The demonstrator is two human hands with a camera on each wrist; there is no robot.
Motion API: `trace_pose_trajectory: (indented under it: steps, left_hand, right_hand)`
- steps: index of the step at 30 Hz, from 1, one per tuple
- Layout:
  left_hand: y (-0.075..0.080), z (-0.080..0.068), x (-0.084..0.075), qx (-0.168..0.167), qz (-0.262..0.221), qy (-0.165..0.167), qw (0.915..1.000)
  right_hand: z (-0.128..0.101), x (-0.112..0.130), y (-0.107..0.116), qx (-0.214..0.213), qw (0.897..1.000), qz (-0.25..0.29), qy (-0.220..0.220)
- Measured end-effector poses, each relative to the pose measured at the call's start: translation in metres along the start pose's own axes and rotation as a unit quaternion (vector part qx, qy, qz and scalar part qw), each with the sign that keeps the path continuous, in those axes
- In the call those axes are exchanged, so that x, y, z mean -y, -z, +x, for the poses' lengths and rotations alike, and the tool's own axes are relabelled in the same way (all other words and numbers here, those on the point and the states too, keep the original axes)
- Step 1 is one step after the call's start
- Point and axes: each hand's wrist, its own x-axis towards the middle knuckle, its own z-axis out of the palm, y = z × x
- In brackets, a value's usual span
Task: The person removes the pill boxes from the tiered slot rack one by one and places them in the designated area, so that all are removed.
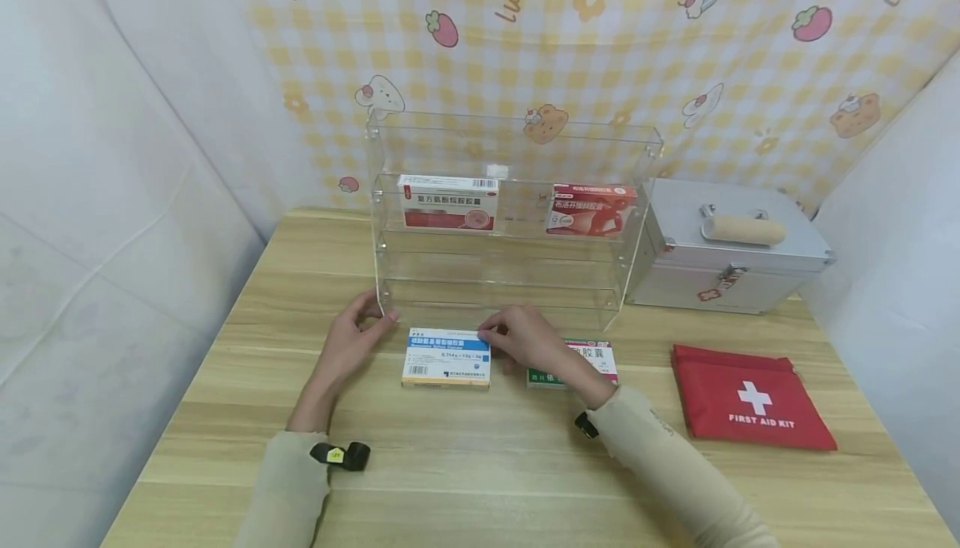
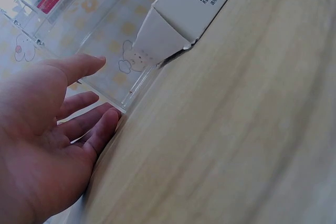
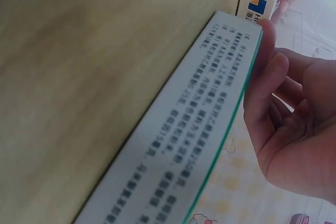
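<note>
Wooden table (image 1: pixel 480 465) w/ clear acrylic shelf (image 1: pixel 510 156) at back, 2 med boxes on it. Blue box (image 1: pixel 446 357) lies flat on table just in front of shelf, green box (image 1: pixel 592 356) beside it. Left hand (image 1: pixel 352 344) rests by blue box's left end, fingers relaxed, loosely spread. Right hand (image 1: pixel 525 340): fingers touch blue box's top right corner; pinching or not, can't tell.

The red pouch (image 1: pixel 752 409) on the surface carries a white cross and the words "FIRST AID KIT". The checked backdrop cloth (image 1: pixel 600 40) reads "Luck" in brown letters. The white box (image 2: pixel 197 3) bears a barcode. The medicine boxes on the acrylic shelf (image 1: pixel 510 215) carry Chinese print too small to read.
</note>
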Motion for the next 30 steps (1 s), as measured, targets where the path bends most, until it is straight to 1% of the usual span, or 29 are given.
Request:
trace_pose_trajectory:
  steps: [14, 19, 22, 26, 28, 30]
  left_hand:
    - [-0.003, 0.004, -0.002, 0.006, 0.001, -0.003, 1.0]
    - [-0.005, 0.005, -0.001, 0.006, 0.005, -0.004, 1.0]
    - [-0.006, 0.004, -0.002, 0.011, -0.002, -0.001, 0.9999]
    - [-0.004, 0.001, -0.003, 0.013, -0.01, 0.006, 0.9998]
    - [-0.001, -0.002, -0.006, 0.013, -0.015, 0.011, 0.9997]
    - [0.001, -0.005, -0.014, 0.015, -0.019, 0.012, 0.9996]
  right_hand:
    - [0.0, -0.005, 0.0, -0.004, 1.0, 0.0, -0.011]
    - [-0.005, -0.003, 0.003, -0.018, 1.0, -0.008, -0.016]
    - [-0.016, 0.001, 0.012, -0.038, 0.999, -0.007, -0.023]
    - [-0.031, 0.004, 0.032, -0.054, 0.998, 0.026, -0.037]
    - [-0.038, 0.002, 0.045, -0.06, 0.996, 0.041, -0.043]
    - [-0.043, -0.003, 0.059, -0.072, 0.995, 0.046, -0.045]
